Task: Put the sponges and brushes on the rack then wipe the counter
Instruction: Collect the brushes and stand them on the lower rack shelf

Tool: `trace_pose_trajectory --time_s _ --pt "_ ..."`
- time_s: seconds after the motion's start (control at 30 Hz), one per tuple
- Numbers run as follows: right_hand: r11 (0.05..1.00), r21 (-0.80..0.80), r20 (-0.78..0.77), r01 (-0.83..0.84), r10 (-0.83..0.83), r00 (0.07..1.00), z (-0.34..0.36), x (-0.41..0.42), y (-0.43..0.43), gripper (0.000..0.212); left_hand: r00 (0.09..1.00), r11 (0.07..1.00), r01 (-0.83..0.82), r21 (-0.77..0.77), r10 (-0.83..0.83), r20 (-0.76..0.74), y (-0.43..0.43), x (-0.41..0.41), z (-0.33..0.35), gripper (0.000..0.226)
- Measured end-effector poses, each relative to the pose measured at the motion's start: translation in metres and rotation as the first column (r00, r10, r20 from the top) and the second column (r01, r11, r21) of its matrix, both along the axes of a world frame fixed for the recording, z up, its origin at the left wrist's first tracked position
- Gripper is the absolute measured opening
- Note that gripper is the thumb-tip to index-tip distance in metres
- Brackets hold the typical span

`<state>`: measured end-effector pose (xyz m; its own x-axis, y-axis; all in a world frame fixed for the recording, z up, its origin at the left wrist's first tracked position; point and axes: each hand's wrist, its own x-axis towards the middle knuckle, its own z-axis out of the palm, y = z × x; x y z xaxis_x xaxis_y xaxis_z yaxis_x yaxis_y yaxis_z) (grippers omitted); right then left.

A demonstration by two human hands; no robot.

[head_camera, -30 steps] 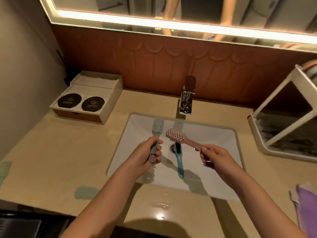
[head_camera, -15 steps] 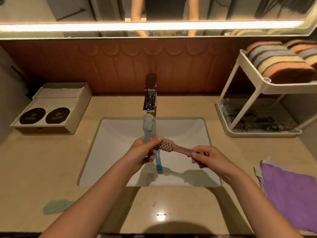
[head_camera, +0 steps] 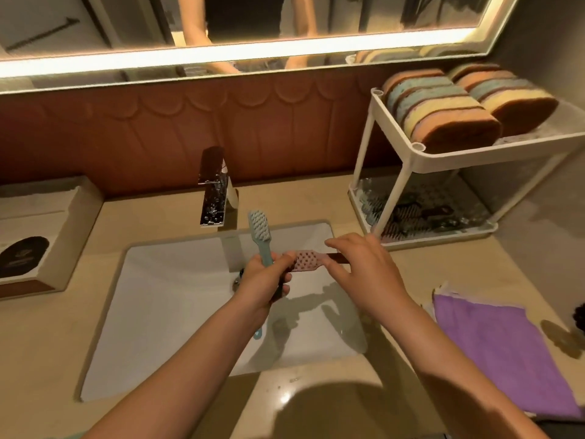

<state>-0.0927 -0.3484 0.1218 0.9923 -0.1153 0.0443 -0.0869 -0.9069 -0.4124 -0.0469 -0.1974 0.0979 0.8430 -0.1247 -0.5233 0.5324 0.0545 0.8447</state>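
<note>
wall: brown scalloped panel (head_camera: 142, 131) | above: mirror (head_camera: 126, 23), glowing light strip (head_camera: 221, 53) along lower edge | right: grey wall (head_camera: 544, 36) | tabletop (head_camera: 47, 359): beige, glossy | sink (head_camera: 164, 312): white, rectangular, sunken | faucet (head_camera: 215, 198): chrome, at back rim
</note>
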Motion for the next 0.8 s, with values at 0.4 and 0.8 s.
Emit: trace_pose_trajectory --time_s 0.4,0.8 --pt "0.963 0.258 -0.011 0.070 -0.070 0.998 -0.023 0.011 -0.047 0.033 0.978 0.980 0.185 -0.069 -0.191 -0.085 -0.060 0.012 0.003 0.016" --pt "0.936 0.128 0.018 0.328 -0.333 0.943 -0.040 0.031 -0.150 0.031 0.960 0.982 0.178 -0.067 -0.188 -0.209 -0.093 0.055 0.005 0.019"
